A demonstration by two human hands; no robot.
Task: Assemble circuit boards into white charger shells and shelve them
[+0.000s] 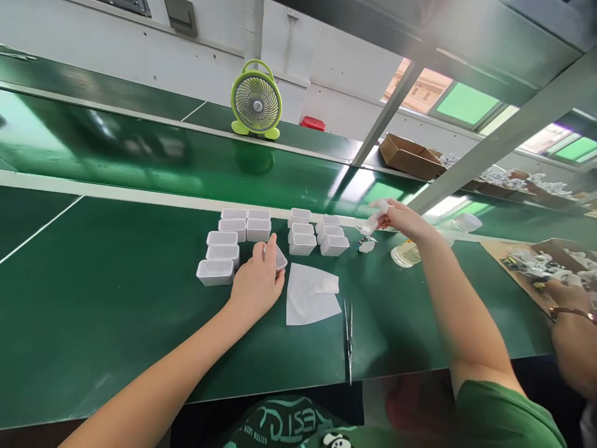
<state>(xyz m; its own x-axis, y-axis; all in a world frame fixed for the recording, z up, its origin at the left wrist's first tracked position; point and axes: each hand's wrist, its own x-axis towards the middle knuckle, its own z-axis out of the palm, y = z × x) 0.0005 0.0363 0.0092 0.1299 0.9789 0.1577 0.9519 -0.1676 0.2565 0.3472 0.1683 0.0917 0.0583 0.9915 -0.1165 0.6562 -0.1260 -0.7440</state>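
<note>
My left hand (pixel 259 280) is closed around a small white plastic box (pixel 281 260), fingers over its near and left sides. Several more such boxes (pixel 215 271) stand in rows to the left of it and beyond. Farther right, my right hand (pixel 403 219) pinches a soft-looking white piece (pixel 372 223), blurred by motion. Just below that piece sits a small white round part (pixel 366 245) with thin wires. Between the hands lies a white cloth (pixel 303 305), partly folded over at its right. A pair of tweezers (pixel 349 342) rests near the table's front edge.
A clear bottle with a label (pixel 405 255) is partly hidden behind my right forearm. At the right, a co-worker's hand (pixel 566 295) reaches into a cardboard box (pixel 559 249) of white parts. A green fan (pixel 257 104) stands behind the shiny green belt (pixel 200 158).
</note>
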